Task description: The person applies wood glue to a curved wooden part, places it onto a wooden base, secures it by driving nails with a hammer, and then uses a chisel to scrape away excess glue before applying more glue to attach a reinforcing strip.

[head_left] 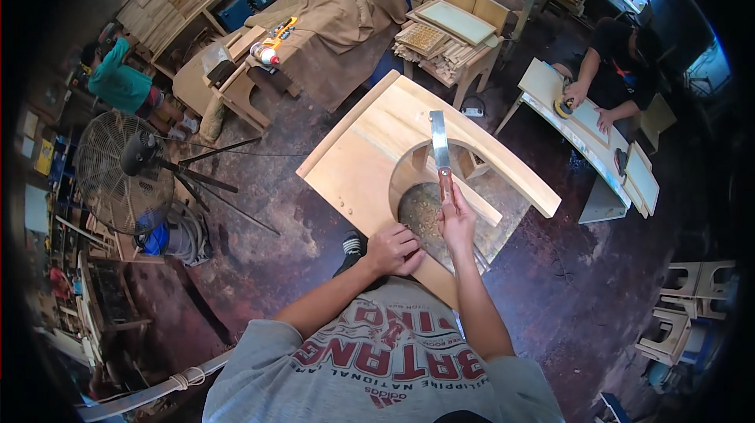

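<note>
Hand tool with flat silver metal blade and reddish-brown handle (441, 149): in the right hand (457, 222), fingers closed around the handle; blade pointing away from the wearer, above the round opening as seen from here; contact with the wood cannot be told.

Pale wooden workpiece with large round opening (358, 181): directly before the wearer. Left hand (395, 250) on its near part, beside the opening; fingers curled together, whether pinching the edge cannot be told.

Black pedestal fan with round wire cage (106, 187): left.

Brown cloth (346, 29): draped beyond the workpiece; white bottle with red cap (265, 53) near its left edge.

Co-worker (621, 53): right, one hand on a round yellow-and-black sander (563, 107).
</note>
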Demonstrator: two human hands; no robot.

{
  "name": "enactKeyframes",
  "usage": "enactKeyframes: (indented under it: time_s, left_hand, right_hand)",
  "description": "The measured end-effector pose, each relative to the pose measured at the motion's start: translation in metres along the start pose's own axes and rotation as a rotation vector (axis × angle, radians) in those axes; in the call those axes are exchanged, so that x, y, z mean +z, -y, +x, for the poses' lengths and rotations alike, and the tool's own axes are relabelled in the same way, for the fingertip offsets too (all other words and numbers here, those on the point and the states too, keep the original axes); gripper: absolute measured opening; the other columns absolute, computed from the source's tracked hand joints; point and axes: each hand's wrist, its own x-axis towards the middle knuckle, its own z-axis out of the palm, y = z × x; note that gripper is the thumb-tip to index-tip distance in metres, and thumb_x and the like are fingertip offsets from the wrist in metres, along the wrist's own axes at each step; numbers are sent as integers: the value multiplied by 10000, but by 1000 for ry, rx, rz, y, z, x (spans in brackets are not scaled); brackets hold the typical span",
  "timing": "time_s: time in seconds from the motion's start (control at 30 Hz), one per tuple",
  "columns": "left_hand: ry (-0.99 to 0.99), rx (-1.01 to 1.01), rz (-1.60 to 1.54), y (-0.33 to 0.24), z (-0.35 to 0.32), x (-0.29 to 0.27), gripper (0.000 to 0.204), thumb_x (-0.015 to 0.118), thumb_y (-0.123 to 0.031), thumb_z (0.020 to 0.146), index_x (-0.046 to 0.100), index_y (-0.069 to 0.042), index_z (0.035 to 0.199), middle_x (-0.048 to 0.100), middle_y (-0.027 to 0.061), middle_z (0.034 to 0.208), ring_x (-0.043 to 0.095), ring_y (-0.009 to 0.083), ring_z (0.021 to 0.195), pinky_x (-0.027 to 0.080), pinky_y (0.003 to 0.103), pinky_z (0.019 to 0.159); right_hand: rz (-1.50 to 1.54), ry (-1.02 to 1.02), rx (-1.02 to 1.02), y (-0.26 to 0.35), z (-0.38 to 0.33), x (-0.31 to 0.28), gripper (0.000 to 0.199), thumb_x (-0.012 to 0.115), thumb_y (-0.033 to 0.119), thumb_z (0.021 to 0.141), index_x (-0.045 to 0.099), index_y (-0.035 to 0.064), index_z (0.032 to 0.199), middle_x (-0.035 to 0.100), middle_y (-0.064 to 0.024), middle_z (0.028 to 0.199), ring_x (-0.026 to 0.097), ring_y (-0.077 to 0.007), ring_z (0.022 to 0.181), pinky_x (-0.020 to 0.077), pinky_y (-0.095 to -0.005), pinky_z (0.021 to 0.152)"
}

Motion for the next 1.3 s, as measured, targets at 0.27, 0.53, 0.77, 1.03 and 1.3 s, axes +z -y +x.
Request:
enactKeyframes:
  time_s: [0.27,0.53,0.77,1.03,1.3]
  left_hand:
    - [-11,18,-36,0,-2,7,97,775,-165,751,720,-85,757,698,33,786,618,206,698,531,332,657]
    - [-88,85,-22,0,-15,13,88,790,-122,753,758,-69,817,735,19,863,637,198,729,531,328,658]
    - [-34,-30,-83,-44,-5,32,466,764,-157,800,651,-41,1236,638,143,1318,587,370,1198,493,460,1029]
    - [-199,53,-86,-36,-18,37,491,652,-302,899,605,-19,1298,596,200,1348,542,441,1266,465,519,1075]
    - [25,153,-95,-40,-6,36,567,676,-395,893,640,-50,1342,623,147,1390,565,359,1287,461,512,1078]
  right_hand:
    - [4,-17,51,16,43,3,503,549,114,1045,502,106,1546,553,15,701,437,-47,492,336,-227,441]
    - [33,-4,46,5,42,9,496,557,120,1051,512,145,1545,539,36,690,472,-47,520,381,-228,457]
    - [2,-56,34,2,36,18,519,566,114,1042,496,132,1556,528,54,703,478,-44,548,388,-237,476]
    - [-100,-64,-40,-6,2,10,525,554,114,1036,481,70,1554,528,44,718,478,-49,578,399,-244,518]
    - [-57,-70,-142,-6,45,13,516,549,109,1029,498,49,1538,562,26,782,487,-38,640,415,-238,572]
